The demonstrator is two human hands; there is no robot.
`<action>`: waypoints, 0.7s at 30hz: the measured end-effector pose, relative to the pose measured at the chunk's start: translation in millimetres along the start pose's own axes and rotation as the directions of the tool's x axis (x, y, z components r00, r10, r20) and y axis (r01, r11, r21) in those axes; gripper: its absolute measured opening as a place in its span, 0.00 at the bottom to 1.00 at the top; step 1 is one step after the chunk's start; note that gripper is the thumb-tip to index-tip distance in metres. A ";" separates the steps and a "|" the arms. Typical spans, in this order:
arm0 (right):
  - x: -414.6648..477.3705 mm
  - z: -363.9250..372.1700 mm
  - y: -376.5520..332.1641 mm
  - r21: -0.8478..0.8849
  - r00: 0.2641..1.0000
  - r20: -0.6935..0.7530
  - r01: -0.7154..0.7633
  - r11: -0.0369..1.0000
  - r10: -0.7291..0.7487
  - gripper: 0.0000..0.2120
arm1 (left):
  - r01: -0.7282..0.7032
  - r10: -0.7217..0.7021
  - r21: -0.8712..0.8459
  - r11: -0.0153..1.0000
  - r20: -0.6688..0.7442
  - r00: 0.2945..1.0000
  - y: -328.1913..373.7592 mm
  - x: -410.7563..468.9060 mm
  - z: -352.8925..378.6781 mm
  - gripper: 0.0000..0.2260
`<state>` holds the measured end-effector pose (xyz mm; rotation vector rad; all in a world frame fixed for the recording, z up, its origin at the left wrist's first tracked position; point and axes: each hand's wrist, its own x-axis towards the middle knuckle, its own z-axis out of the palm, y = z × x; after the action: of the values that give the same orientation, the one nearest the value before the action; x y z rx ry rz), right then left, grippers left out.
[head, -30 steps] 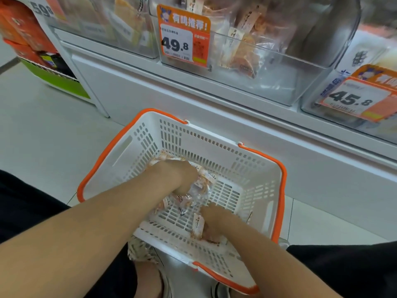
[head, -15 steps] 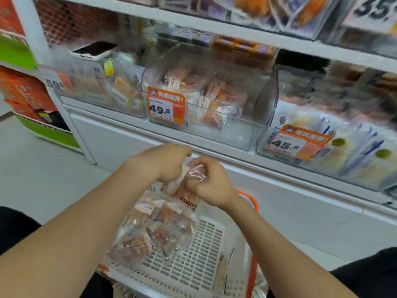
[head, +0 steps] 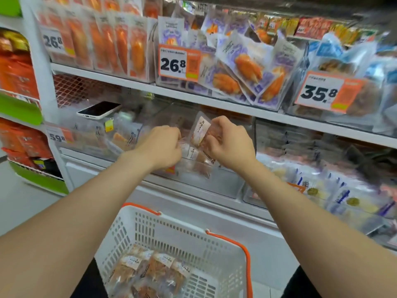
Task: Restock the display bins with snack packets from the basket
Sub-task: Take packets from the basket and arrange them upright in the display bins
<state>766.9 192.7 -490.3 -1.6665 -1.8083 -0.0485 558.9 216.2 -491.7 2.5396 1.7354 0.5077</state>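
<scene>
Partway: left hand [head: 163, 145] and right hand [head: 231, 143] each clamp snack packets [head: 198, 134] at the 12 o'clock bin [head: 214, 186]; basket [head: 193, 237] at 6 o'clock holds more.

I see white shelving [head: 193, 98] running across my view, orange price tags [head: 178, 64] fixed along it, a green-edged rack [head: 20, 110] at left, pale floor [head: 21, 205] below.

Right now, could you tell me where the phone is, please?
In the head view the phone lies at the left, atop the clear bin with the 59.8 price tag, above-left of the left hand.
</scene>
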 end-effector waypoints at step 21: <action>52.7 70.0 36.9 -0.159 0.889 0.419 -0.129 0.979 0.185 0.16 | 0.119 -0.119 0.004 0.993 0.090 0.989 7.7 66.6 53.7 0.21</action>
<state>771.2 277.2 -533.8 -2.0337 -2.0117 0.3082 602.6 282.5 -524.3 2.3992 1.8396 0.3823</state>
